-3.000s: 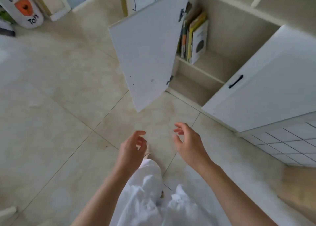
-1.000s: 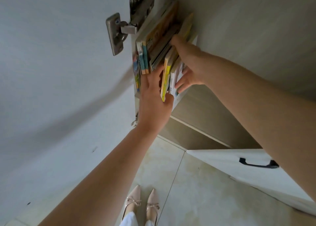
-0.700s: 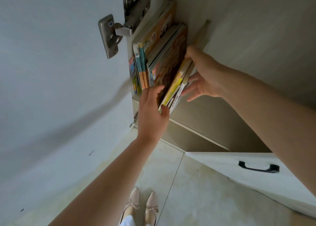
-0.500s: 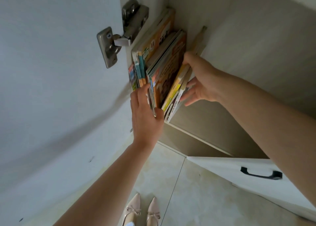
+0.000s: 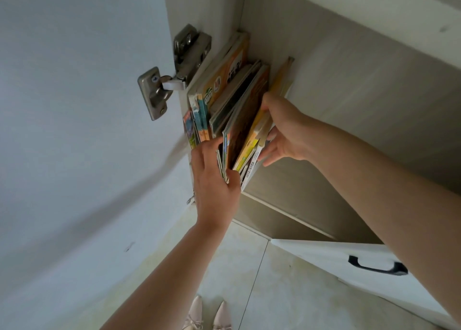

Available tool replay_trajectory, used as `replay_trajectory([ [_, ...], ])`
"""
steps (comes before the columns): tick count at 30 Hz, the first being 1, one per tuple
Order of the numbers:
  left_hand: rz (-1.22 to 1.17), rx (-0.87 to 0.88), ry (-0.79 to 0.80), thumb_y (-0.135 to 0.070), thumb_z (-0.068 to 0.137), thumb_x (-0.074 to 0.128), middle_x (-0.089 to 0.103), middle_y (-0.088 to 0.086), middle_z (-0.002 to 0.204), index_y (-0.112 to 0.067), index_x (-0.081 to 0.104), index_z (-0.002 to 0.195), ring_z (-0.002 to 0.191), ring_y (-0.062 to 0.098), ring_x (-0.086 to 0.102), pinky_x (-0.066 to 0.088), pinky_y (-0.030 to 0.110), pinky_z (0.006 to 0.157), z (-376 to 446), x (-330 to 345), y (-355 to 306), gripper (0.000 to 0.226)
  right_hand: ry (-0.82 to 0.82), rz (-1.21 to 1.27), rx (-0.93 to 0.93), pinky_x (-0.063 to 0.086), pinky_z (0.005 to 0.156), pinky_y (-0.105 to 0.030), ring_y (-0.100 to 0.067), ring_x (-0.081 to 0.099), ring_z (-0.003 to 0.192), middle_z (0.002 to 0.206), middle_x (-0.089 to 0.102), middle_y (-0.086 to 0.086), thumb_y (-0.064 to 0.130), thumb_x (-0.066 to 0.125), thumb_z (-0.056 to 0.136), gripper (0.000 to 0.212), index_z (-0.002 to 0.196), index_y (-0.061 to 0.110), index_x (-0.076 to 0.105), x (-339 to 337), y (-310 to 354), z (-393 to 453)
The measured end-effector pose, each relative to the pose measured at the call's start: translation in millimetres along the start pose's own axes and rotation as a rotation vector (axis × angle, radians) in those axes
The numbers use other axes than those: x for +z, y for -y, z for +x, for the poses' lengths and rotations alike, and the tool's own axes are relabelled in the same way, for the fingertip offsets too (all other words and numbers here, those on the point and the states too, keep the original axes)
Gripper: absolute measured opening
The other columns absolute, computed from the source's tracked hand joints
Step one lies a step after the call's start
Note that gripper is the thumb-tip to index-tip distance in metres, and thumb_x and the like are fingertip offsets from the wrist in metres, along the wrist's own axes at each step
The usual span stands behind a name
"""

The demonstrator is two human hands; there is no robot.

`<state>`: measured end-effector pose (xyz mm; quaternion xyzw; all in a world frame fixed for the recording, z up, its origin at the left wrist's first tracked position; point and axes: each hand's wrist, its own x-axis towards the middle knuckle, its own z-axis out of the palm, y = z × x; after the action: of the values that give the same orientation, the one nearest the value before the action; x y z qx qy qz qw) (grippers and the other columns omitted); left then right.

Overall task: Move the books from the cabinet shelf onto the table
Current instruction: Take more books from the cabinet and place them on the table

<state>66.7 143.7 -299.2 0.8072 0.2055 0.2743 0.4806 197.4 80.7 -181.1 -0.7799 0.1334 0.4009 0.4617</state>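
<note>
The left hand [image 5: 214, 182] grips the lower front edges of a group of thin books [image 5: 234, 120], with the thumb on one side and the fingers on the other. The right hand [image 5: 282, 132] pinches the yellow and white books at the right end of the row; its thumb lies on top, and some fingers below are stretched out.

All the books stand tilted on the cabinet shelf [image 5: 294, 180], against the left wall of the cabinet, beside the open door [image 5: 74, 105] and its metal hinge [image 5: 172, 77]. The compartment under this shelf shows nothing inside, as far as it can be seen.

I judge the step to be gathering the books into one bundle. The next move probably needs both hands to press the bundle together firmly and pull it out past the door. The table is not in view.
</note>
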Motion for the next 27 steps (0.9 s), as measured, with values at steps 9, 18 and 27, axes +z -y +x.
replay_trajectory([
  [9, -0.041, -0.132, 0.278, -0.010, 0.078, 0.068, 0.060, -0.002, 0.129, -0.031, 0.032, 0.137, 0.108, 0.018, 0.063, 0.059, 0.038, 0.082, -3.1, 4.2, -11.8, 0.072, -0.010, 0.030, 0.040, 0.043, 0.083, -0.072, -0.059, 0.056, 0.105, 0.131, 0.051, -0.029, 0.030, 0.046, 0.070, 0.077, 0.144, 0.017, 0.029, 5.6, -1.6, -8.2],
  [18, 0.148, 0.034, 0.221, -0.025, 0.076, 0.079, 0.073, 0.008, 0.105, -0.012, 0.055, 0.129, 0.092, 0.027, 0.070, 0.056, 0.037, 0.082, 14.2, 34.2, -11.0, 0.060, -0.124, 0.024, 0.067, 0.048, 0.092, -0.053, -0.041, 0.061, 0.100, 0.122, 0.056, -0.021, 0.019, 0.056, 0.084, 0.055, 0.136, 0.012, 0.040, -7.8, -10.5, -13.1],
  [27, 0.137, 0.083, 0.396, -0.018, 0.067, 0.087, 0.046, -0.020, 0.053, -0.004, 0.067, 0.091, 0.037, -0.008, 0.042, 0.031, -0.005, 0.044, -21.6, -6.8, -2.5, 0.034, -0.021, -0.183, -0.036, 0.048, 0.082, -0.042, -0.018, 0.064, 0.100, 0.115, 0.060, 0.001, 0.065, 0.044, 0.089, 0.057, 0.131, 0.026, 0.040, -8.8, -64.8, -65.0],
])
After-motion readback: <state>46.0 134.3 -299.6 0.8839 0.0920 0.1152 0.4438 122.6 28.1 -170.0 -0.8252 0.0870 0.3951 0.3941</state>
